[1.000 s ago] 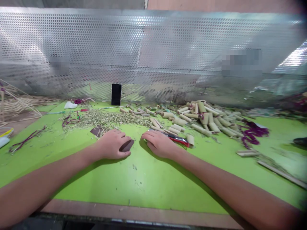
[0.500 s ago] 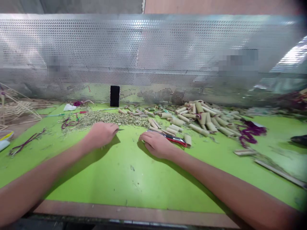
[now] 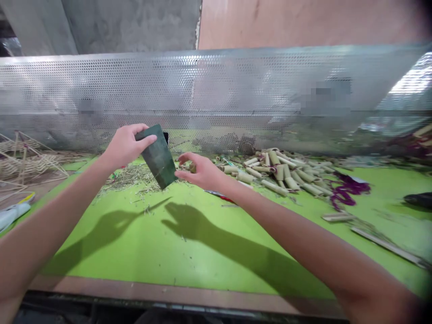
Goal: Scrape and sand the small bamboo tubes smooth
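Observation:
My left hand point(image 3: 126, 144) is closed on a dark green, flat rectangular sheet point(image 3: 158, 157), pinching its upper left end between thumb and fingers. The sheet is tilted and raised above the green table top point(image 3: 175, 256). Close to its lower right corner is my right hand point(image 3: 202, 171), with thumb and fingers apart; whether the thumb tip touches the corner I cannot tell. A knife with a red and dark handle point(image 3: 219, 195) lies on the table, partly hidden by my right forearm. Thin plant shavings point(image 3: 135, 177) are heaped behind and below the sheet.
Cut bamboo-like tubes point(image 3: 283, 173) are piled right of centre, beside purple strands point(image 3: 349, 189). A perforated metal screen point(image 3: 222, 90) stands along the back. Thin stick frames point(image 3: 27, 157) are at the left. Mostly hidden behind the sheet is a black upright object point(image 3: 166, 137).
My left hand has lifted the green sheet off the table and turned its broad face into view. My right hand has risen from beside the knife toward the sheet. The camera has tilted up.

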Action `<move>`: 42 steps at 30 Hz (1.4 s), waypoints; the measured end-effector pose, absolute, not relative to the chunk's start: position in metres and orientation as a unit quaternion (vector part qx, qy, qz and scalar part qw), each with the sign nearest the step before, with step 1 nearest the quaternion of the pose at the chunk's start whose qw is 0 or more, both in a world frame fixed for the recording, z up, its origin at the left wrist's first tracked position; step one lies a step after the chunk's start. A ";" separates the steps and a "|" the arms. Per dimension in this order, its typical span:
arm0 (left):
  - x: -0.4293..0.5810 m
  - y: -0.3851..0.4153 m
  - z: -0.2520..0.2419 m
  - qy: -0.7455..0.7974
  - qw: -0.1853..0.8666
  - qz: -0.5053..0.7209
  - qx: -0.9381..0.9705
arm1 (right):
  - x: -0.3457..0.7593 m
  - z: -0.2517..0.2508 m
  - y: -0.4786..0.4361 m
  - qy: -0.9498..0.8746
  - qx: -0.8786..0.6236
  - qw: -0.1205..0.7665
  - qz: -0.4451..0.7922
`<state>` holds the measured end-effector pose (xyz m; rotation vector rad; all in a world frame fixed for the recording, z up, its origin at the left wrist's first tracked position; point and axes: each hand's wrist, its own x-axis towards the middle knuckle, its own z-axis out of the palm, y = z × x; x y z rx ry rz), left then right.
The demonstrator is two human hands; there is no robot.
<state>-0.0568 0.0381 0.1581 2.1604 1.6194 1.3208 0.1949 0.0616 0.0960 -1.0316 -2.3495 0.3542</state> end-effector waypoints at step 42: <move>-0.094 0.061 0.073 0.598 0.043 0.153 0.786 | 0.236 0.087 0.089 -0.907 -0.418 0.027 -0.044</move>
